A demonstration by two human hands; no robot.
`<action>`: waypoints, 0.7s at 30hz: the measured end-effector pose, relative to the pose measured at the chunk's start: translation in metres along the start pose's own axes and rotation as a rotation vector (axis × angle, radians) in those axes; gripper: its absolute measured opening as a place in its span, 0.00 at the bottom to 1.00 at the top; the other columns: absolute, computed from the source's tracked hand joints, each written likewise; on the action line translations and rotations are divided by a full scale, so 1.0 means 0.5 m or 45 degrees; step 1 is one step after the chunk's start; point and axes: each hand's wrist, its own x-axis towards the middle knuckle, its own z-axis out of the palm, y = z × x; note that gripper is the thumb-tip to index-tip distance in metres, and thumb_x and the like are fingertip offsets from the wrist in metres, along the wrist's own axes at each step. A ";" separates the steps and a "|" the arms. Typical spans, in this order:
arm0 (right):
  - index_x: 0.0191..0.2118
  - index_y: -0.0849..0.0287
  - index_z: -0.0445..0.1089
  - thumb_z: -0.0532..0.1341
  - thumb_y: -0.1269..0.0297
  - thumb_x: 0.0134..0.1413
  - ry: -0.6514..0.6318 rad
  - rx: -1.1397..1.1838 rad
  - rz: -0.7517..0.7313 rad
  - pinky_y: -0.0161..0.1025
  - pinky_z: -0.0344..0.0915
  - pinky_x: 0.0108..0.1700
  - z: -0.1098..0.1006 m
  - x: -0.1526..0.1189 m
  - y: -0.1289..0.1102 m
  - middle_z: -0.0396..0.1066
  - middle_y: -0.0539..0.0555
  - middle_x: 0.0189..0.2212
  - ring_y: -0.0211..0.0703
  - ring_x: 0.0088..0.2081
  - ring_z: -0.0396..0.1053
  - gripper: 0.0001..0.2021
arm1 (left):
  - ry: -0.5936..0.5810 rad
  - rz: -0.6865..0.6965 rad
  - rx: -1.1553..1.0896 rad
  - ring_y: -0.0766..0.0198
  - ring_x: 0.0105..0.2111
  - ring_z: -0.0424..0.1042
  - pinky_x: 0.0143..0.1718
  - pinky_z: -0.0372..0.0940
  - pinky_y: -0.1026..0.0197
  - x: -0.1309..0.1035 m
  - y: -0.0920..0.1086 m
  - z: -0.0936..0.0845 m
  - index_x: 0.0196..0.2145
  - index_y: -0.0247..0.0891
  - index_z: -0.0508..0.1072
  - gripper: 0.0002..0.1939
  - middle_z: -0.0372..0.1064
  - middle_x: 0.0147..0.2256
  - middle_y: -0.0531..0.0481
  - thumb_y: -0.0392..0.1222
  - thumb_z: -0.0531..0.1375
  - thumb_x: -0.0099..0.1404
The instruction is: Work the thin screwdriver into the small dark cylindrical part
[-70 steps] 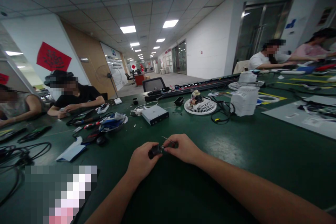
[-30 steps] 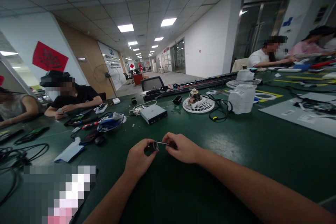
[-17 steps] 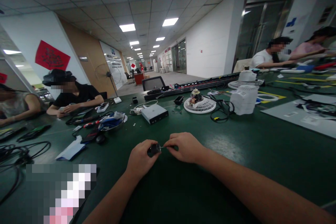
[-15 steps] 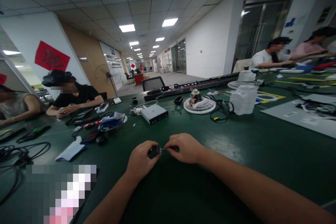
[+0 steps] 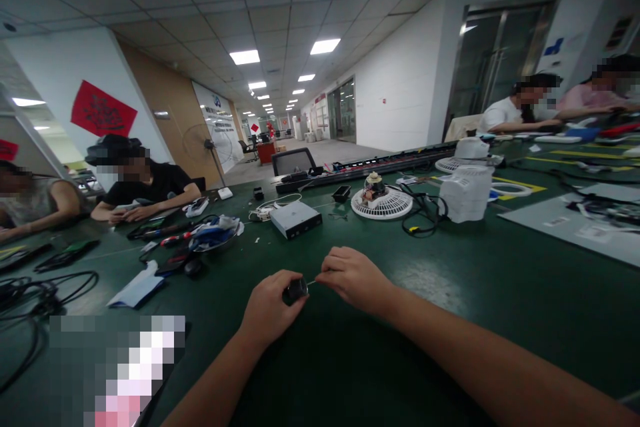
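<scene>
In the head view, my left hand (image 5: 267,310) is closed around a small dark cylindrical part (image 5: 296,289) with a shiny rim facing right. My right hand (image 5: 353,280) is just to the right, thumb and fingertips pinched together on a thin pale metal shaft (image 5: 312,282). The shaft's other end meets the rim of the dark part; whether it enters it, I cannot tell. Whatever else my right fingers cover is hidden. Both hands are low over the green tabletop (image 5: 330,373).
Beyond my hands lie a silver disc drive (image 5: 295,219), a small black tray (image 5: 341,194), and a white fan grille (image 5: 395,207) bearing a motor. Further right are a black cable (image 5: 425,223) and white housing (image 5: 465,193). Co-workers sit at both far sides.
My right hand has rotated and risen slightly, its fingers now less curled underneath. The left hand still holds the dark part in nearly the same place. The view has shifted a little.
</scene>
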 end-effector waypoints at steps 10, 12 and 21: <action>0.42 0.57 0.76 0.58 0.67 0.61 -0.084 0.163 0.327 0.38 0.62 0.40 0.002 0.004 0.000 0.72 0.54 0.35 0.43 0.39 0.67 0.10 | 0.083 -0.024 0.025 0.56 0.41 0.74 0.43 0.67 0.54 0.006 -0.005 0.007 0.42 0.41 0.73 0.12 0.75 0.40 0.50 0.36 0.63 0.59; 0.44 0.57 0.76 0.56 0.66 0.62 -0.134 0.176 0.315 0.37 0.62 0.38 -0.003 0.004 -0.004 0.72 0.53 0.36 0.42 0.37 0.68 0.11 | 0.093 -0.040 0.038 0.56 0.42 0.73 0.43 0.67 0.53 0.006 -0.006 0.005 0.42 0.41 0.73 0.12 0.75 0.40 0.50 0.36 0.63 0.59; 0.42 0.57 0.76 0.56 0.65 0.60 -0.195 0.147 0.313 0.36 0.60 0.35 -0.011 0.004 -0.010 0.73 0.53 0.36 0.41 0.35 0.70 0.11 | 0.052 -0.008 0.008 0.56 0.41 0.73 0.42 0.67 0.53 0.002 -0.010 0.005 0.42 0.41 0.73 0.12 0.74 0.40 0.50 0.37 0.63 0.59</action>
